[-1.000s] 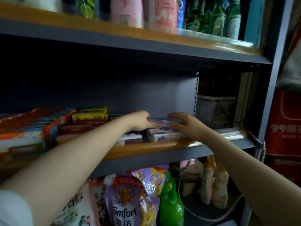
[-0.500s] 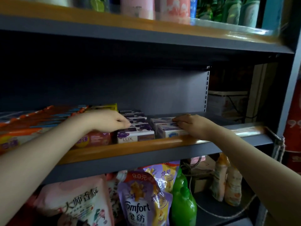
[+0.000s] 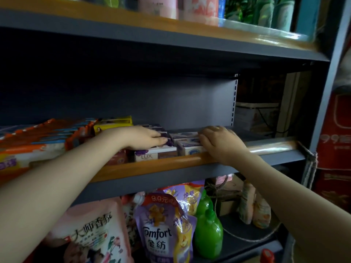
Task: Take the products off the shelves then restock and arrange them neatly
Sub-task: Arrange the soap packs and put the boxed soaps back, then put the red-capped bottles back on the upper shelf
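Middle shelf (image 3: 155, 166) carrying the stock; orange packets (image 3: 38, 141) lying at its left, soap boxes (image 3: 155, 154) sitting in rows near the front lip at centre; arranging step appears to be in hand. Left hand (image 3: 146, 137) resting flat on the purple LUX row, fingers fairly straight, gripping nothing; right hand (image 3: 218, 143) curling over the white-and-blue boxes (image 3: 188, 147), pressing them leftward; a real grasp I cannot tell. Next move probably calling for squaring both rows flush.

Soap boxes (image 3: 155, 155) on middle shelf (image 3: 161, 166); flat packets (image 3: 38, 141) left; pouches (image 3: 161, 230) below.
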Demonstrator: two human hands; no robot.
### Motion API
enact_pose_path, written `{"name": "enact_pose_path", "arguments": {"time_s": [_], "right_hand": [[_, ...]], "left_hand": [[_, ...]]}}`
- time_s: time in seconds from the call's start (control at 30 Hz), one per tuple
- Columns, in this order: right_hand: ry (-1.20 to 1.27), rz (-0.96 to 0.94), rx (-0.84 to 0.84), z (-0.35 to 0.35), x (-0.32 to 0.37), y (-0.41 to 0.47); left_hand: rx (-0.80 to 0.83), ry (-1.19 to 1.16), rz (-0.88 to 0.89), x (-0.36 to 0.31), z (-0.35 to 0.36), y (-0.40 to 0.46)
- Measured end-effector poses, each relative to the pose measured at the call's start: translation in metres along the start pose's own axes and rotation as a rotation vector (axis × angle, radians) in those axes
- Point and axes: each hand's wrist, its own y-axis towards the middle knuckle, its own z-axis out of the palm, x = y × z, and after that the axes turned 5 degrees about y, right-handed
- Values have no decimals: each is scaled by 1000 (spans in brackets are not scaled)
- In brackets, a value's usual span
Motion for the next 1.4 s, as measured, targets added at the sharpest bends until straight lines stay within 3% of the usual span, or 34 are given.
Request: {"name": "enact_pose_path", "arguments": {"time_s": [0.07,0.17,0.23,0.3,0.4,0.6,0.7,0.8,0.97,1.07,1.2,1.4], "right_hand": [[97,-61,-177,-5,0,-16],[345,-75,-310,-24,-5,-52],[383,-83,-243,-35,-14,-85],[375,-68,-117,-41,-25,-124],[366,9,27,-36,-46,-186],[494,320,157,0,-67,-289],[550,410,101,8,-70,-308],[600,472,82,8,-70,-310],[545,443,137,5,-70,-299],[497,398,188,9,-70,-286],[467,451,295,21,-68,-271],[340,392,510,30,-58,-256]], "left_hand": [[-147,5,46,-5,0,-6],[-628,-73,262,-27,10,-26],[-905,-124,474,-51,29,-46],[-1027,-217,587,-81,65,-66],[-881,-441,595,-126,137,-86],[-194,-908,240,-207,252,-65],[-47,-1281,27,-238,270,-43],[74,-1453,-49,-255,271,-32],[155,-1368,23,-257,274,-31],[181,-1178,110,-252,279,-30],[99,-973,213,-248,286,-38],[-108,-1120,106,-233,287,-57]]}}
